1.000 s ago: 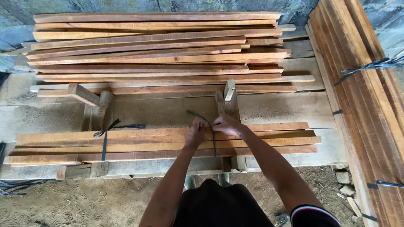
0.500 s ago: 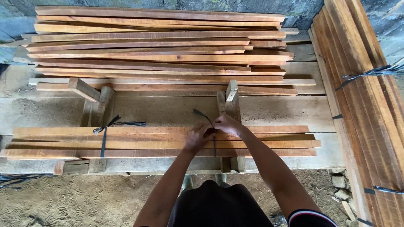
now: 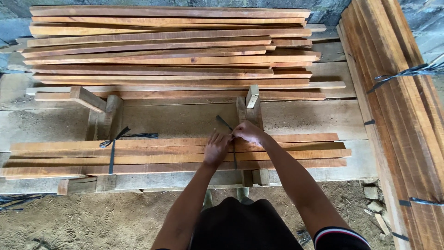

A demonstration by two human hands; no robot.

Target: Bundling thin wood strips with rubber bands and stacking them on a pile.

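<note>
Both hands [image 3: 231, 141] on black strap [image 3: 224, 123]

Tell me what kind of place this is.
Likely a rough timber yard or woodworking shed. Loose wooden slats are piled on a plank bench, a strapped stack of boards stands to the right, and the floor is bare dirt. Both hands work a black strap around a bundle of slats.

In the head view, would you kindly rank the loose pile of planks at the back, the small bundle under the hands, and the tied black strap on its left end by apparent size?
1. Loose pile of planks, largest.
2. Small bundle, though nearness to the camera enlarges it.
3. Tied black strap, smallest.
Both hands, left hand and right hand, work a second strap.
</note>
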